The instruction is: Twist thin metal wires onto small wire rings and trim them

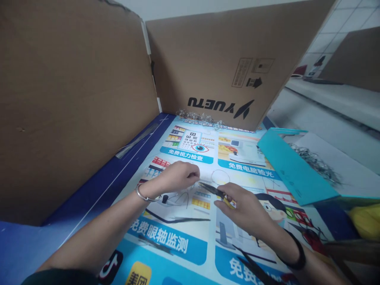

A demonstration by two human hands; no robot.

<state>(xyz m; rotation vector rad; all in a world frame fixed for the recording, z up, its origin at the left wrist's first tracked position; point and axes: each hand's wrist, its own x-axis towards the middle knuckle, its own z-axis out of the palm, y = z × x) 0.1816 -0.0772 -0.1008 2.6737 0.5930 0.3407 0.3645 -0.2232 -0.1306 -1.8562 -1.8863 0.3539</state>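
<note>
My left hand (181, 176), with a silver bangle (146, 196) at the wrist, is closed in a pinch above the printed sheet (211, 237). Whatever sits between its fingertips is too small to name. My right hand (242, 204) wraps round pliers (212, 189) with dark jaws and yellow handles. Their tips point left and come close to the left fingertips; I cannot tell whether they touch. Just above the pliers shows a thin round outline (220, 177), wire or print. A slim dark pointed tool (190, 219) lies below my left hand.
Tall cardboard panels (204, 59) stand at the left and back. Along the back panel's foot lies a heap of small clear pieces (202, 117). At the right, an open turquoise box (297, 168) holds tangled silvery bits (316, 162). Another dark tool (257, 271) lies at the front.
</note>
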